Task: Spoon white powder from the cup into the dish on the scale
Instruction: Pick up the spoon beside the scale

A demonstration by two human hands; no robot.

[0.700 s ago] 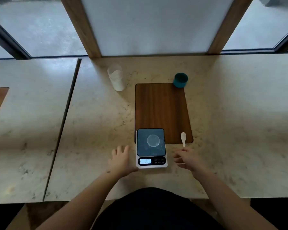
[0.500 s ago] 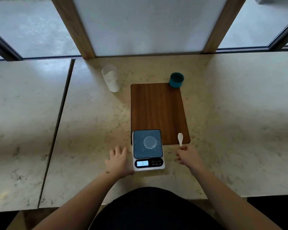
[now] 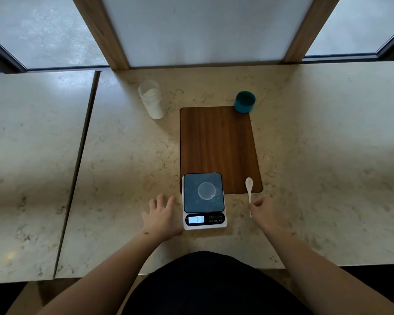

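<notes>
A clear cup [image 3: 151, 102] of white powder stands at the back left of the table. Close to me is a white scale [image 3: 204, 201] with a dark platform and a lit display. A small clear round dish [image 3: 206, 190] sits on the platform. Right of the scale lies a white spoon [image 3: 249, 185], its bowl on the wooden board's corner. My right hand [image 3: 263, 212] has its fingertips pinched on the spoon's handle. My left hand [image 3: 160, 214] rests open on the table, fingers spread, just left of the scale.
A brown wooden board [image 3: 217, 146] lies behind the scale, which overlaps its near left corner. A small teal cup [image 3: 244, 101] stands at the board's far right corner. A seam [image 3: 77, 164] separates this marble table from another on the left. Window frames rise behind.
My right hand has closed in on the spoon's handle. The left hand stays spread beside the scale. The view has shifted slightly with my head.
</notes>
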